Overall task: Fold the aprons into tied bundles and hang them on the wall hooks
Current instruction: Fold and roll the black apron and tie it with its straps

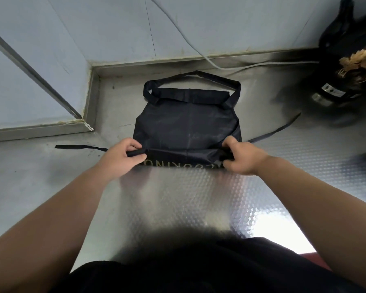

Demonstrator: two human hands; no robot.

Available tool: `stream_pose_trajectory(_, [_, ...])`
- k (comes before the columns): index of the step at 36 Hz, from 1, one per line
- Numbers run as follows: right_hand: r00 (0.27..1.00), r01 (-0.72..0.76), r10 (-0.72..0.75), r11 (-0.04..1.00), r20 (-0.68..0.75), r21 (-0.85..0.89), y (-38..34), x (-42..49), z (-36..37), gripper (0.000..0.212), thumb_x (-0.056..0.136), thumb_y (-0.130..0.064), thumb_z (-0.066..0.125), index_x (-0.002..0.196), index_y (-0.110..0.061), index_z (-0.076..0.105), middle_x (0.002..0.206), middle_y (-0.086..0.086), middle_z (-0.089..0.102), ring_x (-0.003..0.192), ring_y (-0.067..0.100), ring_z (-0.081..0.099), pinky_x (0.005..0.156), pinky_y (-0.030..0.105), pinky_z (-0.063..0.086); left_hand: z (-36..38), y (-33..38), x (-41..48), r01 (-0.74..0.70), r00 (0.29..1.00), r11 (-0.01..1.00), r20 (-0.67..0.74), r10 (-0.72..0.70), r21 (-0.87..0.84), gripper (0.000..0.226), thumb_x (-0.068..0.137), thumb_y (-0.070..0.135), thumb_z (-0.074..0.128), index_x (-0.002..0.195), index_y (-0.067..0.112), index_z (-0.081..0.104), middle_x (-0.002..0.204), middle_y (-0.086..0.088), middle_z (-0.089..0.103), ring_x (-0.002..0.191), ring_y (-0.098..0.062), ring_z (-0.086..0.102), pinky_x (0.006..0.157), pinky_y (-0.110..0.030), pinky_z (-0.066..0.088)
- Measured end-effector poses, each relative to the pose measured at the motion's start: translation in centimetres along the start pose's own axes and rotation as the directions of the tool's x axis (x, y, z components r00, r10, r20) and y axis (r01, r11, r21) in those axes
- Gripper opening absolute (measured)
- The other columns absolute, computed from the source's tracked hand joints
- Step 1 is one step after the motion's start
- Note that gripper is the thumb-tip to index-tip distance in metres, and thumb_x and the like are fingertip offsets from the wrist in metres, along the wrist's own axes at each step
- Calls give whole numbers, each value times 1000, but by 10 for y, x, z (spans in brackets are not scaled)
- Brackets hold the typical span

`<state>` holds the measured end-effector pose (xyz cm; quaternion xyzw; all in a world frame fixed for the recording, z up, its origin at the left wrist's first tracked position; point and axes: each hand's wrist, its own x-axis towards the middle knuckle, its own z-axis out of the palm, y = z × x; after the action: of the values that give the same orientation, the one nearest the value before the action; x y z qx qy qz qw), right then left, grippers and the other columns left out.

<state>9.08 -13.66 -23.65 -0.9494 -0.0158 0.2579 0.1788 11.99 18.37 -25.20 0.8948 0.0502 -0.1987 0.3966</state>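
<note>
A dark navy apron (186, 123) lies flat on the steel counter (178, 197), bib away from me, its neck loop (190, 79) spread toward the back wall. The near part is rolled up into a thick fold showing pale lettering. My left hand (123, 157) grips the left end of that roll. My right hand (239, 159) grips the right end. One waist tie (80, 147) trails left across the counter, and the other waist tie (277, 130) runs off to the back right.
A pile of dark aprons (355, 66) with gold print sits at the back right. A white cable (199, 49) hangs down the wall and runs along the counter's back edge. A raised ledge (38, 130) borders the left.
</note>
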Motion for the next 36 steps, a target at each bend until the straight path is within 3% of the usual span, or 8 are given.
stream_pose_trajectory(8, [976,-212,208,976,60,59,2,21,-9,26,94,-33,50,97,-9,60,100,12,61,84,24,49,72,27,37,7,-7,11,168,979,985,-125,-162,38,25,85,32,68,104,17,67,96,-3,70,96,-25,64,86,-35,49])
stream_pose_trajectory(15, [896,-430,444,868,2,248,7,26,-6,17,86,-24,54,85,-7,51,86,10,54,76,25,51,58,25,36,15,5,14,215,960,950,-226,-163,228,31,90,35,60,105,8,63,102,-10,66,102,-31,58,76,-30,39])
stream_pose_trajectory(19, [839,-513,538,833,-86,205,1,19,1,40,83,-33,62,102,-10,36,99,11,51,92,30,51,74,34,41,25,6,15,221,941,913,-320,-108,343,36,88,32,63,105,3,52,105,-18,60,103,-39,54,74,-36,38])
stream_pose_trajectory(22, [922,-334,265,914,-283,-232,-10,16,5,40,85,-22,57,121,-13,41,119,12,49,113,33,48,90,38,39,33,1,10,81,904,860,-401,149,504,46,80,16,72,119,3,52,114,-22,54,105,-42,50,85,-45,40])
stream_pose_trajectory(26, [982,19,-103,892,-161,-452,-14,14,21,35,92,-17,42,125,-22,54,133,4,44,123,26,40,103,33,25,43,-14,12,-329,869,699,-85,487,634,44,73,-10,61,113,6,66,111,-18,62,103,-42,58,86,-50,48])
stream_pose_trajectory(28, [986,33,-84,945,-144,-326,-11,11,26,39,95,-33,41,131,-20,50,144,2,39,128,23,40,108,31,21,44,-13,8,-378,888,697,28,459,610,36,88,18,52,121,9,63,124,-14,60,120,-38,53,97,-51,44])
stream_pose_trajectory(31, [998,47,-56,961,-26,-273,-8,7,26,80,82,-69,46,145,-23,28,153,5,24,137,26,30,114,35,16,42,-7,0,-344,934,653,175,312,675,87,76,75,29,142,20,40,147,-3,37,138,-26,31,112,-43,27])
stream_pose_trajectory(36, [998,46,-59,945,-30,-325,-10,8,26,68,90,-63,38,146,-29,26,153,3,25,135,28,34,111,37,22,36,6,3,-354,929,620,186,320,700,89,70,77,54,142,26,37,141,5,38,130,-20,36,107,-38,28])
